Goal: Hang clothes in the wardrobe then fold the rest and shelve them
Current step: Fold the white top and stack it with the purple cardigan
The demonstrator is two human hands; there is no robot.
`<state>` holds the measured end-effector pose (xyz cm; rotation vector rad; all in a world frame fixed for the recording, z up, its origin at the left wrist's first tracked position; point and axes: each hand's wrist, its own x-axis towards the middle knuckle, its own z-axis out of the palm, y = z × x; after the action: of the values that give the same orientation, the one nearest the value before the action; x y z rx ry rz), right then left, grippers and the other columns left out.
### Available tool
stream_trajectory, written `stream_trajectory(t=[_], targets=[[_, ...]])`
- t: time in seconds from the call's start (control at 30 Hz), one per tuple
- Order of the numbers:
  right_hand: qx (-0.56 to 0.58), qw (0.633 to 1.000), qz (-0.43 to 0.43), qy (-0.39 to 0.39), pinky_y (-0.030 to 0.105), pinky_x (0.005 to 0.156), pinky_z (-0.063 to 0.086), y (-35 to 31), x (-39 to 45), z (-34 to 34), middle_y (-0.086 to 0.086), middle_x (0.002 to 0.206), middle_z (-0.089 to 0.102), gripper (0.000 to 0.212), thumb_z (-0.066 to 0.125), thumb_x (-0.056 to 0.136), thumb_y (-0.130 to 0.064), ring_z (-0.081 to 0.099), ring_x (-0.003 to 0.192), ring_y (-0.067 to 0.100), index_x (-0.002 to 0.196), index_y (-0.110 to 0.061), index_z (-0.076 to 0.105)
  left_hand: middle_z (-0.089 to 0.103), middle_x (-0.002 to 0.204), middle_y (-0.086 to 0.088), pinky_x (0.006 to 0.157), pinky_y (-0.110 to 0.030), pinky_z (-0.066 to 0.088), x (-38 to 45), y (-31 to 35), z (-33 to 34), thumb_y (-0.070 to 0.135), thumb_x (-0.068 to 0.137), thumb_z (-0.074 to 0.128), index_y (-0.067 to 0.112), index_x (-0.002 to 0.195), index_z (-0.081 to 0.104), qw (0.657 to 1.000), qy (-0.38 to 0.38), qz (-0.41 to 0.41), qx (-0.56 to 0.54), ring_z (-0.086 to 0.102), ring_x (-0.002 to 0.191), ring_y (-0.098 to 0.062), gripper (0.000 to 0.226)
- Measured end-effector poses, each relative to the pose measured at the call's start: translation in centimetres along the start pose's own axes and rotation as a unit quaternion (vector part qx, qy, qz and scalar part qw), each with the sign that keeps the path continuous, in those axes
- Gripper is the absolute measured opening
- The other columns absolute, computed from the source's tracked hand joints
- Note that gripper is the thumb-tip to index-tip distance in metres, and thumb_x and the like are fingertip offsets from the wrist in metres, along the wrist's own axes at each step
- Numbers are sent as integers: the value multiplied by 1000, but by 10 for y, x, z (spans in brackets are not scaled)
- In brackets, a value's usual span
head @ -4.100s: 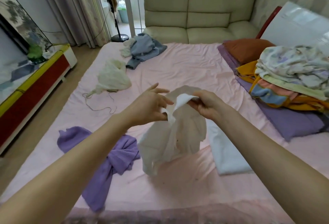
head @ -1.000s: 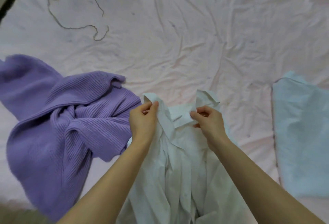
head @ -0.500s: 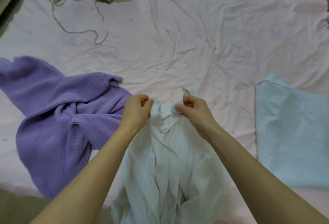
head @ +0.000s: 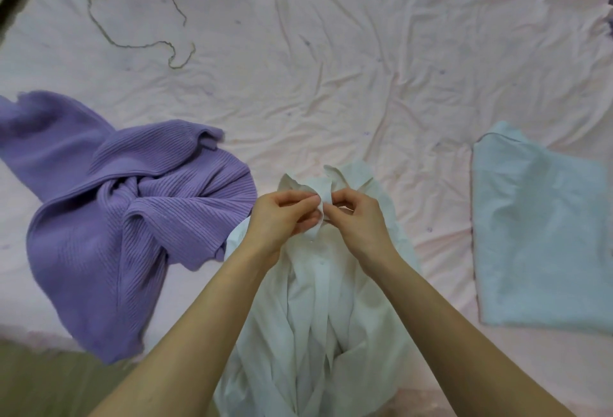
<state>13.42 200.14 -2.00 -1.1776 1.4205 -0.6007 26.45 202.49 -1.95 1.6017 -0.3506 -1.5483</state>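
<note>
With the white shirt [head: 318, 300] at the bed's [head: 331, 68] near edge, the left hand [head: 282, 217] and right hand [head: 358, 221] pinched its collar together, apparently fastening it; the purple sweater [head: 109, 217] at left remained unfolded.

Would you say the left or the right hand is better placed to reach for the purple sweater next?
Left, probably. The left hand pinches the white shirt collar right beside the purple sweater, while the right hand sits on the collar's far side, nearer the light blue cloth.
</note>
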Motion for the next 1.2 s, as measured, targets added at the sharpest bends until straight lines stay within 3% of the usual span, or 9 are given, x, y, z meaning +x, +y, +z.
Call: stream_trajectory(t=[0.1, 0.2, 0.27, 0.33, 0.37, 0.5, 0.57, 0.77, 1.2], targets=[[26, 998, 59, -10, 30, 81, 57, 9, -3, -2, 9, 90, 69, 11, 56, 92, -11, 71, 80, 14, 93, -3, 63, 68, 70, -8, 71, -24, 59, 0, -1, -3, 4, 83, 72, 0, 85, 70, 1000, 22, -1, 20, 67, 66, -14, 5], [59, 990, 126, -9, 32, 88, 55, 16, -4, -7, 6, 85, 62, 14, 51, 96, -12, 73, 79, 15, 86, -3, 55, 66, 67, -5, 70, -31, 57, 10, -10, -14, 4, 78, 75, 9, 74, 66, 989, 130, 21, 74, 63, 63, -17, 11], [100, 985, 144, 4, 37, 93, 53, 16, -2, -12, 2, 72, 52, 20, 51, 94, -9, 73, 80, 15, 75, -8, 49, 65, 67, 0, 66, -31, 51, 12, -17, -22, 6, 75, 69, 18, 69, 64, 926, 178, 124, 310, 61, 65, -17, 14], [78, 990, 114, 32, 36, 90, 54, 14, 1, -13, -7, 58, 46, 31, 53, 91, -6, 72, 75, 14, 64, -12, 40, 64, 71, 1, 65, -32, 47, 7, -22, -22, 6, 76, 64, 18, 73, 68, 848, 146, 206, 466, 59, 69, -18, 13], [32, 996, 75, 46, 36, 85, 55, 12, 3, -13, -11, 53, 45, 33, 56, 89, -6, 70, 71, 12, 61, -13, 40, 64, 72, 1, 65, -31, 47, 4, -22, -18, 7, 77, 65, 17, 76, 71, 853, 123, 210, 462, 59, 69, -17, 12], [-153, 984, -89, 12, 27, 65, 47, 9, 2, -7, 2, 64, 53, 23, 62, 86, -14, 58, 67, 19, 68, -7, 50, 73, 77, -2, 75, -25, 55, -9, -22, -2, 7, 82, 71, 19, 78, 76, 976, 41, 100, 189, 69, 73, -16, 13], [-187, 974, -129, -8, 25, 67, 48, 12, 0, -8, 5, 74, 60, 18, 61, 89, -16, 59, 72, 14, 78, -3, 56, 74, 89, -8, 81, -28, 56, -11, -24, -1, 3, 86, 67, 14, 86, 75, 994, 24, 65, 89, 72, 81, -18, 14], [-230, 961, -152, 0, 19, 71, 49, 14, 1, -14, 0, 79, 65, 13, 62, 88, -16, 61, 77, 5, 83, -4, 62, 74, 89, -14, 81, -28, 58, -18, -19, 0, 0, 84, 70, 2, 98, 73, 996, 41, 63, 48, 73, 82, -23, 14], [-105, 989, -94, -33, 18, 68, 43, 18, 0, -19, -13, 68, 64, 12, 68, 85, -9, 60, 68, 1, 75, -15, 70, 73, 68, -2, 79, -39, 60, -12, -13, 4, 6, 75, 77, 21, 71, 74, 976, 62, 89, 189, 73, 68, -16, 16]])
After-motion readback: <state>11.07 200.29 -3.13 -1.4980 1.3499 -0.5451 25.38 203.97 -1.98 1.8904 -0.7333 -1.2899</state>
